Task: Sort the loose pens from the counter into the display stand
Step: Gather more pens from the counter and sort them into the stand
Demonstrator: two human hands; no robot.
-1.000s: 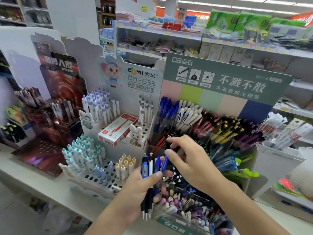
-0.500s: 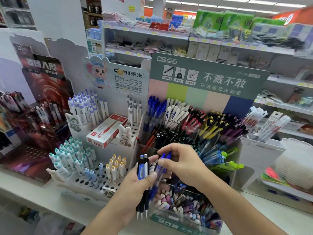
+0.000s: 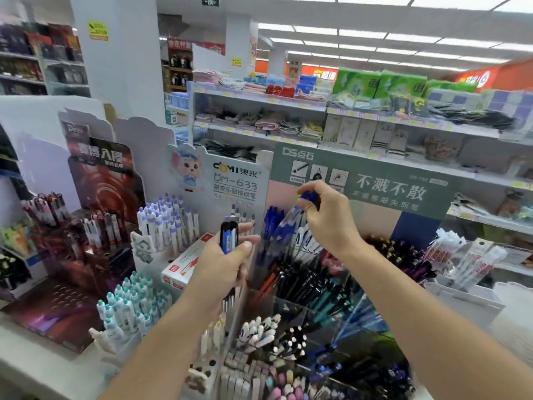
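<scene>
My left hand (image 3: 223,259) grips a small bundle of pens (image 3: 228,237), blue and black tops upward, tips showing below my fist. My right hand (image 3: 326,216) pinches one blue pen (image 3: 284,226) by its top and holds it slanting down into the back-left compartment of the clear display stand (image 3: 291,306), among other blue pens (image 3: 271,220). The stand has a green header card (image 3: 386,192) and rows of black, red, white and purple pens.
A white Domi stand (image 3: 230,180) with lilac and teal pens stands left of it, with a red-and-white box (image 3: 184,265). A dark red display (image 3: 95,203) is further left. White trays (image 3: 467,301) sit at right. Store shelves (image 3: 288,102) run behind.
My right hand pulled a blue pen from the bundle and rose up and back to the blue-pen compartment. My left hand lifted with the remaining pens. The camera tilted upward.
</scene>
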